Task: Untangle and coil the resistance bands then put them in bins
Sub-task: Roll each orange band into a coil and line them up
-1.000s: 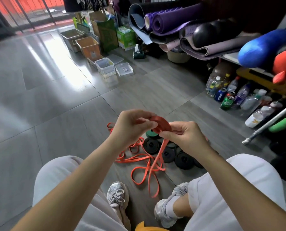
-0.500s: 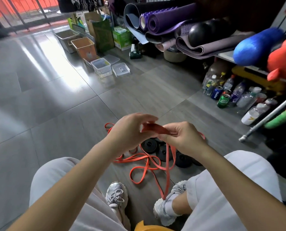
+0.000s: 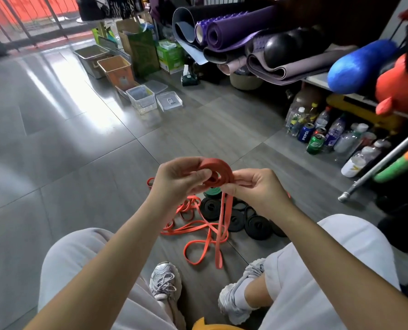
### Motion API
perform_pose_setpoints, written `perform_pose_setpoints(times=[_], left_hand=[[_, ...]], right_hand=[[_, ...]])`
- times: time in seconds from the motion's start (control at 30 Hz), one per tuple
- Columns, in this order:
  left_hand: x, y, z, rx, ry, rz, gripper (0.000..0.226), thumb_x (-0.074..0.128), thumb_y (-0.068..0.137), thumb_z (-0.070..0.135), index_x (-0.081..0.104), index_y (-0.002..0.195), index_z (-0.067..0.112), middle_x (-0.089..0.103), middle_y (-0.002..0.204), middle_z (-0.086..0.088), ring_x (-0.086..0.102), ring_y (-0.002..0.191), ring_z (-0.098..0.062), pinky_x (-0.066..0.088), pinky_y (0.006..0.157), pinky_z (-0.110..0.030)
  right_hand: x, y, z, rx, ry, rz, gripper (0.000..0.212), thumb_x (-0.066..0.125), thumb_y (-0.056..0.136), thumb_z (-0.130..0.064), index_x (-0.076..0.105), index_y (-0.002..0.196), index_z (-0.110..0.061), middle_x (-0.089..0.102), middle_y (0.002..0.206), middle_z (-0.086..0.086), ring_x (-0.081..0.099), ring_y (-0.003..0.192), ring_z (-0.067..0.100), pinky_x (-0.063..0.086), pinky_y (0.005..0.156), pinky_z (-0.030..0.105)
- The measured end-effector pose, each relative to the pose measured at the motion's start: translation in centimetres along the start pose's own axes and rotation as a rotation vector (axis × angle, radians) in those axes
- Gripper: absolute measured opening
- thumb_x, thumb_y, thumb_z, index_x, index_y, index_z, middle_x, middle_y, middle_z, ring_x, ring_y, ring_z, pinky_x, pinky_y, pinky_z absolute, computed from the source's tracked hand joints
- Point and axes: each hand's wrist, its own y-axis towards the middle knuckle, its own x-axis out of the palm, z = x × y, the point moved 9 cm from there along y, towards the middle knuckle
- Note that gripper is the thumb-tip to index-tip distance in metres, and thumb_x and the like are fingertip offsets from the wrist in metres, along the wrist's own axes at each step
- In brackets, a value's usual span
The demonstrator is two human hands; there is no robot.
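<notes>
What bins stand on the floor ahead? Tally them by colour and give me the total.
grey bin: 1
orange bin: 1
clear bin: 1
Total: 3
Not counted: the 2 flat clear lids lying beside the clear bin.

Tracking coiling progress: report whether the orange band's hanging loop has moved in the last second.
Yes. The hanging loop of the orange band has risen, its lower end pulled away from the left shoe toward the black coils.
</notes>
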Motion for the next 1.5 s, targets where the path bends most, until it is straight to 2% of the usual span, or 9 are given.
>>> perform_pose_setpoints(times=[0.2,0.37,0.53,0.73,0.83,0.93,1.1,1.27,1.5], left_hand=[[1.3,-0.6,-2.2,-0.141,-0.382,-0.048,0.027,0.065,0.074,0.007,0.063,0.101,0.002,0.07,0.082,-0.012,0.07,0.074,-0.021,0.058,0.064,-0.027],[1.3,-0.5,2.7,0.278,0.885,-0.063,0.036,0.071,0.081,0.02,0.06,0.114,0.026,0.063,0.109,0.011,0.061,0.097,-0.008,0.051,0.081,-0.026],[3.9,-0.2,4.0,0.355,1.351,-0.235,0.022,0.062,0.085,0.023,0.067,0.105,0.031,0.07,0.098,0.009,0.062,0.092,-0.016,0.048,0.082,-0.031],[2.1,0.6,5.4,0.345,0.944,-0.172,0.021,0.071,0.076,0.009,0.074,0.089,0.025,0.068,0.081,0.014,0.064,0.079,-0.006,0.048,0.076,-0.02],[0.3,1.0,4.5,0.186,0.569,-0.065,0.033,0.072,0.075,0.0,0.072,0.074,0.034,0.073,0.078,0.0,0.07,0.078,-0.025,0.056,0.079,-0.041],[-0.7,0.9,3.1,0.068,0.369,-0.042,0.036,0.07,0.076,-0.006,0.073,0.069,0.029,0.074,0.075,-0.003,0.072,0.074,-0.024,0.057,0.078,-0.04],[-1.4,0.8,2.7,0.033,0.409,0.014,0.022,0.072,0.074,-0.006,0.07,0.078,0.015,0.073,0.072,0.0,0.071,0.071,-0.021,0.058,0.077,-0.042],[-1.3,0.5,2.9,0.019,0.396,0.004,0.015,0.072,0.074,-0.006,0.071,0.082,0.006,0.071,0.082,-0.022,0.061,0.086,-0.055,0.047,0.082,-0.067],[-0.8,0.5,3.9,0.041,0.583,-0.084,0.024,0.074,0.074,-0.002,0.072,0.074,0.022,0.074,0.072,-0.001,0.071,0.073,-0.03,0.058,0.065,-0.038]], right_hand=[[0.4,0.3,-1.1,-0.065,0.058,0.029,0.02,0.075,0.076,-0.014,0.073,0.093,-0.024,0.075,0.089,0.0,0.072,0.087,0.017,0.056,0.084,0.032],[0.6,0.5,-0.7,0.005,-0.22,-0.033,0.014,0.075,0.08,-0.018,0.074,0.092,-0.024,0.075,0.086,-0.006,0.071,0.084,0.008,0.056,0.086,0.037],[1.5,0.7,-1.7,-0.011,-0.344,-0.084,0.017,0.076,0.078,-0.026,0.076,0.095,-0.022,0.075,0.084,-0.008,0.07,0.084,0.006,0.055,0.087,0.038],[0.7,1.2,-1.7,0.014,-0.109,-0.025,0.02,0.08,0.071,-0.019,0.074,0.089,-0.021,0.075,0.085,-0.002,0.072,0.084,0.014,0.056,0.085,0.036],[0.3,1.3,-1.8,0.005,-0.019,0.002,0.027,0.079,0.062,-0.027,0.073,0.087,-0.022,0.075,0.086,-0.001,0.072,0.084,0.016,0.057,0.082,0.032],[-0.1,1.2,-1.9,-0.025,-0.035,0.043,0.028,0.078,0.059,-0.035,0.074,0.085,-0.027,0.075,0.084,-0.003,0.072,0.082,0.015,0.057,0.077,0.029],[-0.3,1.2,-1.9,-0.038,-0.156,0.029,0.024,0.08,0.072,-0.018,0.073,0.082,-0.038,0.075,0.081,-0.011,0.072,0.079,0.009,0.058,0.071,0.027],[-0.3,1.2,-2.0,-0.039,-0.248,0.008,0.029,0.077,0.076,-0.012,0.072,0.085,-0.04,0.073,0.083,-0.017,0.07,0.082,0.001,0.053,0.076,0.019],[0.1,0.8,-2.1,-0.065,-0.449,-0.03,0.025,0.078,0.075,-0.026,0.07,0.087,-0.047,0.07,0.083,-0.013,0.062,0.074,-0.002,0.045,0.068,0.007]])
